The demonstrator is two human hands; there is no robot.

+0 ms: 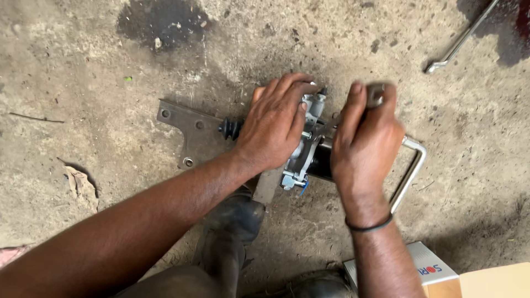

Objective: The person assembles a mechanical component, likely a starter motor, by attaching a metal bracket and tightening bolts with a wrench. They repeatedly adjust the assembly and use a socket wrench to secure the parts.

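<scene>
A silver metal cylinder part (309, 140) with a black rubber boot (231, 128) lies on a rusty brown bracket (190, 129) on the concrete floor. My left hand (273, 124) presses down over the silver part and grips it. My right hand (367, 138) is closed around a blurred metal tool (376, 95) at the part's right end. A bent silver handle (411, 171) sticks out to the right under that hand. My shoe (232, 226) rests on the bracket's lower edge.
A long metal wrench (458, 41) lies at the top right. A white and orange cardboard box (436, 270) sits at the bottom right. Dark oil stains (163, 22) mark the floor, and a dry leaf (83, 187) lies at left.
</scene>
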